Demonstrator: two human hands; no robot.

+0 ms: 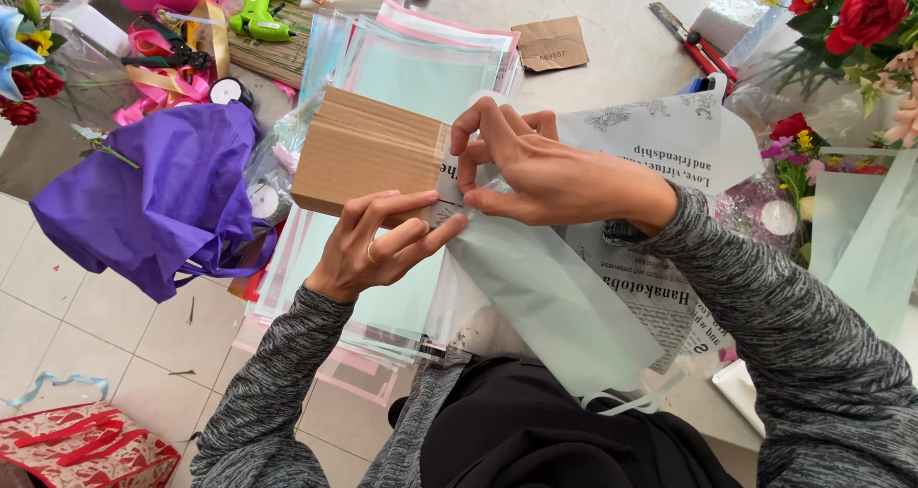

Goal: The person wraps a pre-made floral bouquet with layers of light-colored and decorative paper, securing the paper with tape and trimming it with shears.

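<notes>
1. Stack of wrapping sheets (421, 67): we see pale green and pink-edged sheets fanned over the floor; they lie beneath and behind the brown corrugated sheet, our landmark.
2. Purple tissue paper (158, 196): a crumpled mass lying left of the brown corrugated sheet, close to its left edge.
3. Printed translucent wrap (669, 144): white, with black lettering, spread to the right of the brown corrugated sheet and running under the right forearm.
4. Brown corrugated sheet (368, 149): ribbed kraft paper, held slightly raised above the stack; its right edge meets a pale green sheet (555, 297) that trails toward the person's lap.
5. Right hand (535, 168): at the right edge of the brown sheet, thumb and forefinger pinched shut on the layered edges.
6. Left hand (378, 249): just below the brown sheet's lower right corner, fingers extended and pressing the papers from beneath; it steadies more than it grips.
7. Green glue gun (260, 8): well beyond the brown sheet, at the far left.
8. Step in hand, as we judge it: aligning and gathering the layers at one point. The next move calls for a firm pinch while the edges stay matched.
</notes>
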